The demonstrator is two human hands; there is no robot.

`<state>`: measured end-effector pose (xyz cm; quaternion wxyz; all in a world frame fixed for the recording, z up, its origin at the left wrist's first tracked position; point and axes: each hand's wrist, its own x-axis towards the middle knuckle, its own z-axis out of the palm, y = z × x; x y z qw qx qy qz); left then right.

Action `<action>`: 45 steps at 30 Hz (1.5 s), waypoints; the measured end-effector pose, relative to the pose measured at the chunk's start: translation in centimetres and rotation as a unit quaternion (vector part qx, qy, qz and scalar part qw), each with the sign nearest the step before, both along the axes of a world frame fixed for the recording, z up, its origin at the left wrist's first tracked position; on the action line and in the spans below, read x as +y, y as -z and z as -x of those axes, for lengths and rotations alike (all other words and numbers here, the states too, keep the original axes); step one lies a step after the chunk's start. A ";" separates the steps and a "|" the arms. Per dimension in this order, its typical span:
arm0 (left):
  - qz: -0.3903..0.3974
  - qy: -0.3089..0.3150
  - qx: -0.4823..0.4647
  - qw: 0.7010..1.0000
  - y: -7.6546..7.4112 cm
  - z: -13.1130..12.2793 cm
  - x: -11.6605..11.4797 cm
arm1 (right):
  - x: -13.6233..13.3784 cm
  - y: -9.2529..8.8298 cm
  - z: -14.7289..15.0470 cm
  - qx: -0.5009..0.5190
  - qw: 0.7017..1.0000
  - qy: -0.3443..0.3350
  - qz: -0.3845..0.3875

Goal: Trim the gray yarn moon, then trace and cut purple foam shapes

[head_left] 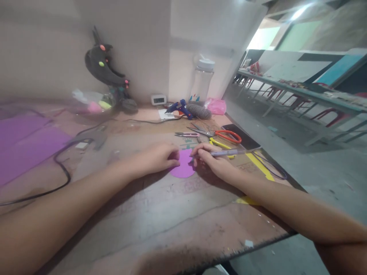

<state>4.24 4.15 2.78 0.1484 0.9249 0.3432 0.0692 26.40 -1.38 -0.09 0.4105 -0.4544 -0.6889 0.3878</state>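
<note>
Purple and smooth-looking, a small rounded piece (182, 172) lies flat on the table (172, 217), directly between the person's two hands, its near edge curved toward the body. The left hand (160, 157) comes in from one side, thumb and curled fingers at the piece's left edge; I cannot tell whether they pinch that edge or merely press it down. The right hand (210, 161) stands at the opposite edge, its fingers closed around a slim pen (226, 153) whose long axis runs nearly sideways, tail pointing off to the right (the writing end is too blurred to say whether it touches the surface). Neither hand is clearly nearer, and the piece itself, being roundish, shows no clear long axis. Just beyond the right hand lie a yellow-handled tool (220, 144) and orange-handled scissors (229, 135), with small pink snips (187, 135) farther left, beyond the piece.
</note>
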 end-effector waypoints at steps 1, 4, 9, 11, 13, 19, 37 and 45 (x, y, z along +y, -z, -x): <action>0.011 0.001 -0.001 1.000 0.4 0.1 0.2 | -0.2 -0.1 0.2 -0.002 1.000 0.008 0.019; 0.040 0.003 -0.004 0.999 1.0 0.0 0.3 | -0.7 -0.4 0.7 -0.022 0.998 0.018 0.063; 0.077 0.006 -0.008 0.997 1.1 -0.1 0.2 | -0.4 -0.3 1.0 -0.083 0.996 0.013 0.033; 0.081 0.005 -0.006 0.997 1.1 -0.1 0.3 | -0.2 -0.1 1.0 -0.106 0.994 0.026 0.030; 0.082 0.005 -0.002 0.997 1.1 -0.2 0.4 | -0.1 -0.1 1.1 -0.119 0.992 0.038 0.033; 0.089 0.006 0.005 0.996 1.4 -0.1 0.7 | -0.2 -0.2 1.4 -0.134 0.990 0.033 0.023; 0.091 -0.002 0.006 0.996 1.3 -0.3 0.6 | -0.1 -0.1 1.3 -0.142 0.989 0.013 0.041; 0.090 0.000 0.000 0.996 1.4 -0.2 0.7 | -0.2 -0.1 1.4 -0.149 0.988 0.025 0.036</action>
